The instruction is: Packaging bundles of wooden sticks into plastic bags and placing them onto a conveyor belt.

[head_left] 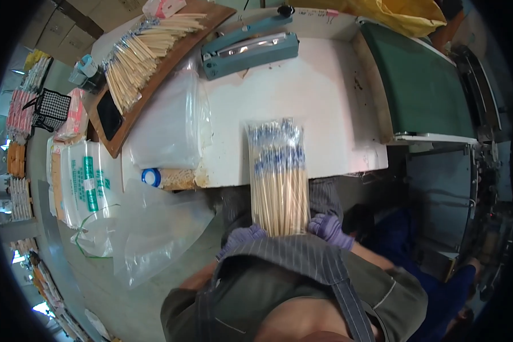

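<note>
A clear plastic bag [279,188] full of slim pale wooden sticks with blue-and-white ends lies in front of me. Its far part rests on the white table, and its near end reaches over the edge toward my apron. At the bag's near left corner is my left hand [242,238], in a purple glove, its fingers closed at the edge. My right hand [329,229], gloved the same, is curled at the near right corner and grips the plastic there. The fingertips of both hands are partly hidden.
A teal bag sealer [251,51] stands at the table's back. More sticks [134,62] lie on a brown board [139,94] with a black phone [109,115]. Empty clear bags [168,125] are stacked at left, near a blue tape roll [151,177]. A green-topped box [419,85] stands right.
</note>
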The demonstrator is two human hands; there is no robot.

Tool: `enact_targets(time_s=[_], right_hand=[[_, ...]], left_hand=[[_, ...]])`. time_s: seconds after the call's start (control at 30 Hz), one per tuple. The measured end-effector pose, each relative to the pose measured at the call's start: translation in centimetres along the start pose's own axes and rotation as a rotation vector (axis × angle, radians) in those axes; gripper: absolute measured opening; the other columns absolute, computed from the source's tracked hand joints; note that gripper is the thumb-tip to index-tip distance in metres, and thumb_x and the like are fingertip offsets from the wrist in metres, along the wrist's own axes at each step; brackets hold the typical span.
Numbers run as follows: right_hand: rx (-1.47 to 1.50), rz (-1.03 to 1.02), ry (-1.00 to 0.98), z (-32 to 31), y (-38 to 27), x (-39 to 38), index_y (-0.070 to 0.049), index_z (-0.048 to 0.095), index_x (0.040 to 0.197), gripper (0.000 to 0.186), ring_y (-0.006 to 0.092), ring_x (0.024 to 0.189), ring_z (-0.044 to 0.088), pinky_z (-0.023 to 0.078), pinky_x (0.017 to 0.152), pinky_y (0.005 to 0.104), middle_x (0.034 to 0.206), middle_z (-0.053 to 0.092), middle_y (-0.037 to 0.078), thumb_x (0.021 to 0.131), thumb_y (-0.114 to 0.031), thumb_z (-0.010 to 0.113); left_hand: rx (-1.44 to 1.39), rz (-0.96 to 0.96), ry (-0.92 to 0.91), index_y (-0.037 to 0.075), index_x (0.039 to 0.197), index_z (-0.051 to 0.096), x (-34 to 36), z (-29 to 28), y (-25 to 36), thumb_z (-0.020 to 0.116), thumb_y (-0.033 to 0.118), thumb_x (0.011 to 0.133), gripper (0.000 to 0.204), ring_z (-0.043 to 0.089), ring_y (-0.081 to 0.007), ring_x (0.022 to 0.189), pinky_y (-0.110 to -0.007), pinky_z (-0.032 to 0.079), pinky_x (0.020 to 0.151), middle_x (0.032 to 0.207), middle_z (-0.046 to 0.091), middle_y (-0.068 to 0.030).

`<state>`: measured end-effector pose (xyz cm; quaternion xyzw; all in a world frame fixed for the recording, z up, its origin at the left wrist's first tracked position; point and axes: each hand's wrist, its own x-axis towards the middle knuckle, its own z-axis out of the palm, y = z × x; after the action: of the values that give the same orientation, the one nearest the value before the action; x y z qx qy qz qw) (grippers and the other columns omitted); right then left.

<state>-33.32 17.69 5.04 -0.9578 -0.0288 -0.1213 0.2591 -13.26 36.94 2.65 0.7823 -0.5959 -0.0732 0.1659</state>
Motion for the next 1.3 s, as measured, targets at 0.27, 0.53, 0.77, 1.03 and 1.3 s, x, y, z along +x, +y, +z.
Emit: enact_targets(time_s=[0.27,0.53,0.77,1.03,1.3], right_hand=[[-0.277,0.058,0.278,-17.5,0.9,19.0,-0.002,0.057,0.074,0.013,0.0346,0.056,0.050,0.043,0.051,0.0362,0.062,0.050,0.015,0.061,-0.003,0.058],[0.060,0.040,0.428,-19.0,2.4,24.4,-0.002,0.036,0.056,0.020,0.0298,0.044,0.037,0.034,0.043,0.0327,0.050,0.038,0.013,0.063,0.000,0.056],[-0.058,0.018,0.626,-21.9,1.6,25.3,-0.001,0.036,0.058,0.017,0.0248,0.043,0.031,0.033,0.043,0.0322,0.049,0.035,0.013,0.063,-0.001,0.053],[-0.337,-0.143,0.534,-18.0,-2.3,27.1,-0.004,0.042,0.119,0.057,0.0340,0.109,0.043,0.032,0.094,0.0419,0.117,0.046,0.015,0.063,-0.007,0.053],[-0.256,-0.398,0.540,-14.3,2.1,28.4,-0.004,0.048,0.067,0.013,0.0231,0.050,0.049,0.038,0.044,0.0328,0.062,0.048,0.009,0.066,-0.008,0.060]], left_hand=[[-0.420,-0.005,0.618,0.001,0.075,0.048,15.1,-21.7,1.6,0.046,-0.001,0.066,0.009,0.051,-0.0314,0.066,-0.032,0.043,0.058,0.071,0.048,-0.0153],[-0.098,0.144,0.703,0.001,0.079,0.051,18.2,-23.6,-2.6,0.047,-0.001,0.068,0.012,0.054,-0.0238,0.070,-0.030,0.044,0.065,0.072,0.053,-0.0141],[-0.238,0.059,0.604,0.002,0.076,0.055,19.1,-24.9,-3.8,0.044,0.003,0.069,0.013,0.054,-0.0318,0.071,-0.037,0.044,0.068,0.073,0.055,-0.0161],[-0.619,-0.238,0.343,0.001,0.077,0.058,18.2,-25.6,-2.3,0.043,0.002,0.073,0.015,0.058,-0.0162,0.054,-0.028,0.047,0.054,0.068,0.057,-0.0119],[-0.901,0.135,0.575,0.002,0.114,0.043,19.0,-14.8,-4.9,0.077,0.019,0.059,0.067,0.057,-0.0174,0.084,-0.027,0.049,0.071,0.095,0.057,-0.0099]])
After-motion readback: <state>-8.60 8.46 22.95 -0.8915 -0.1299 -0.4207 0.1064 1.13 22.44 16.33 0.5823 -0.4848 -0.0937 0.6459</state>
